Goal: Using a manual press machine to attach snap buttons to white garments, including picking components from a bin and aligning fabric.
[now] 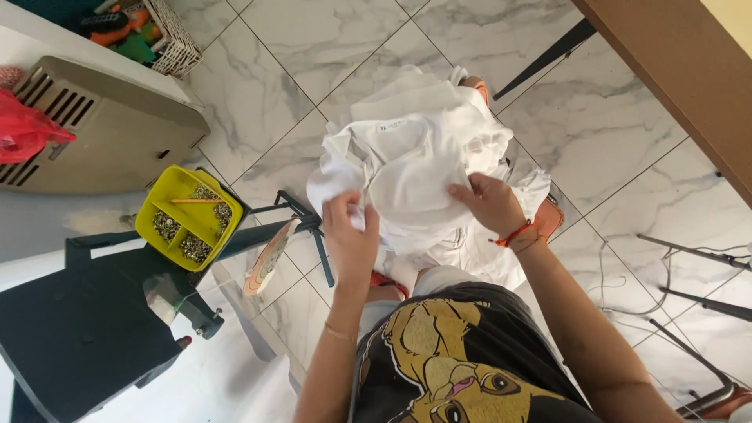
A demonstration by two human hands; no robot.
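Observation:
A bunched white garment (407,157) with a small label near its collar is held up in front of me over the floor. My left hand (350,235) pinches a fold of the white fabric at its lower left edge. My right hand (492,202), with a red string bracelet at the wrist, grips the cloth on its right side. More white fabric hangs down below the hands toward my lap.
A yellow divided tray (160,205) of small metal snaps sits on a dark press machine (86,321) at the left. A beige heater (102,125) with a red bag stands behind it. A wooden table edge (674,70) runs along the top right. Cables lie on the marble floor (595,133).

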